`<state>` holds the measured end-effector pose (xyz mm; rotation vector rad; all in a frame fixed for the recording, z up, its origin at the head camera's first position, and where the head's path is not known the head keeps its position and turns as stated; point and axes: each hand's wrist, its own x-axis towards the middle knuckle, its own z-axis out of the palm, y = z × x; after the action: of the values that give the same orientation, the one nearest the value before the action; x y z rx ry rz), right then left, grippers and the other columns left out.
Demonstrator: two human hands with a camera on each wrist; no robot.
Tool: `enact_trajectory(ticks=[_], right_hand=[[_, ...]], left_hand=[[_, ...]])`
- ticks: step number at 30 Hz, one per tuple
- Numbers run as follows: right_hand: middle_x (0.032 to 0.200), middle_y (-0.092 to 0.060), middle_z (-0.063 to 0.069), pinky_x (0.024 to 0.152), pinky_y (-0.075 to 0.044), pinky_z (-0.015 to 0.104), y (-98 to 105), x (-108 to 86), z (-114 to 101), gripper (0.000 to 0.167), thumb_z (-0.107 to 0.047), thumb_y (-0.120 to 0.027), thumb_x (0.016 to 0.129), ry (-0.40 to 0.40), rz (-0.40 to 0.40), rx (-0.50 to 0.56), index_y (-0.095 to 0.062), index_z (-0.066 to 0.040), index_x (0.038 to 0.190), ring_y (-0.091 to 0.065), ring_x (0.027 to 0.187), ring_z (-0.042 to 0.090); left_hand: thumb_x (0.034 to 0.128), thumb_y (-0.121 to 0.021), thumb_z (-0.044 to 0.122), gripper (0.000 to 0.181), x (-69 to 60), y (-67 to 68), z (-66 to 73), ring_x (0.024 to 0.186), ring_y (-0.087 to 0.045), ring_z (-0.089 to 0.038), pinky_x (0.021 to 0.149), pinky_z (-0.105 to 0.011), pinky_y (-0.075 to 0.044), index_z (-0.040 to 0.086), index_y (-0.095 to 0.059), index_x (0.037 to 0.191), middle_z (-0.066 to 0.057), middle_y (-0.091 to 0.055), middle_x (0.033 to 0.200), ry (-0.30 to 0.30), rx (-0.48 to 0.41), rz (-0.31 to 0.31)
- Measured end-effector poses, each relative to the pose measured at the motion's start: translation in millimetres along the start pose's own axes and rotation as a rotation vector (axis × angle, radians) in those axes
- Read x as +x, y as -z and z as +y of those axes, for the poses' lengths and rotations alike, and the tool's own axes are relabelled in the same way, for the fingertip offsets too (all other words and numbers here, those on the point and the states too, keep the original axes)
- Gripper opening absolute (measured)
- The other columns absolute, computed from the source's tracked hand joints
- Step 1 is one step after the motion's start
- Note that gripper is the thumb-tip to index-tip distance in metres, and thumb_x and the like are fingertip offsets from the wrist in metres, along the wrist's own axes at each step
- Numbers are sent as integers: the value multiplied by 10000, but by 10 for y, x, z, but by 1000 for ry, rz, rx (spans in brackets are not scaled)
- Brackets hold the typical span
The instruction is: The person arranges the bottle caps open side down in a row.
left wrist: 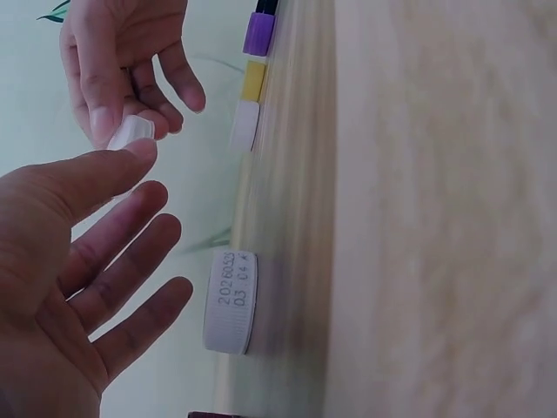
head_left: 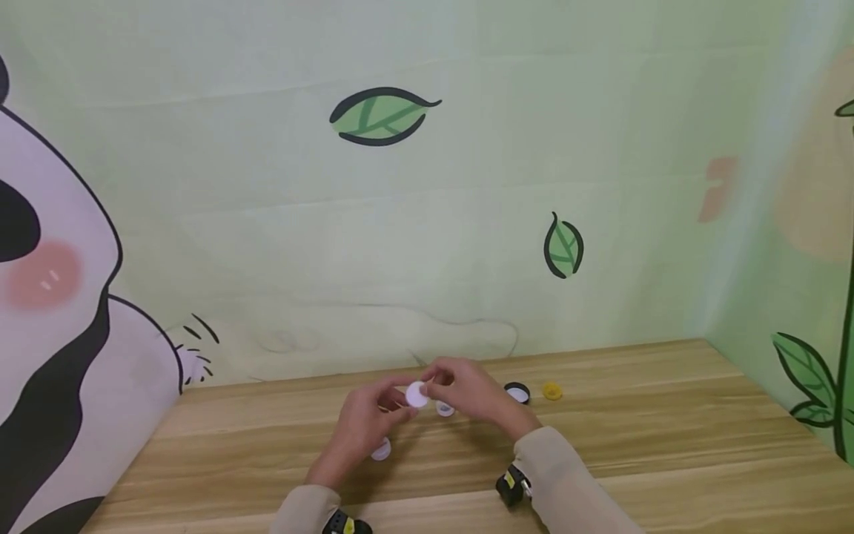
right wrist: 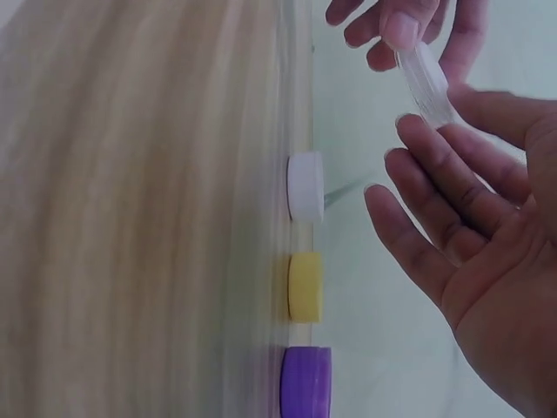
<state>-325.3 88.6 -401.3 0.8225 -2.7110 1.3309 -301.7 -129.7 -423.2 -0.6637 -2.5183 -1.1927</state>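
A white plastic bottle cap (head_left: 416, 394) is raised above the table, its flat round face toward the head camera. My left hand (head_left: 365, 421) pinches its near side with the thumb, the other fingers spread loosely. From the opposite side my right hand (head_left: 472, 391) grips the same cap by thumb and fingertips. In the right wrist view the cap (right wrist: 425, 85) shows a ridged edge between the hands. Beside the left wrist lies another white cap (head_left: 380, 449); printed digits mark the side of this cap (left wrist: 231, 300). A further white cap (head_left: 445, 408) sits just below the right hand.
Farther right on the wooden table (head_left: 634, 437) are a dark-rimmed cap (head_left: 517, 393) and a yellow cap (head_left: 552, 391). A purple cap (right wrist: 305, 383) shows in the right wrist view. Behind the table hangs a pale green printed backdrop (head_left: 467, 245). Something dark red (left wrist: 213, 414) peeks in at the left wrist view's bottom.
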Motion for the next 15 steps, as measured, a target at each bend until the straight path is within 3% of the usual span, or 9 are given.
enact_trajectory(ticks=[8,15], right_hand=[[1052,-720,-55,826,-563,374,33,-22,-29,225,-169,-819,946,32,-55,9,-752,-125,1156,-661,1029,185],[1068,-728,-46,917,-558,456,56,-29,-69,260,-105,-863,902,58,-101,13,-757,-119,1139,-673,1069,248]], left_hand=[[880,-878,90,309,3,12,-16,839,-747,-176,757,-350,-620,93,-778,1172,4,-784,900,11,-19,-16],[900,-872,147,254,-3,35,-16,991,-733,-271,793,-395,-622,111,-794,1139,-18,-793,1022,20,-24,-65]])
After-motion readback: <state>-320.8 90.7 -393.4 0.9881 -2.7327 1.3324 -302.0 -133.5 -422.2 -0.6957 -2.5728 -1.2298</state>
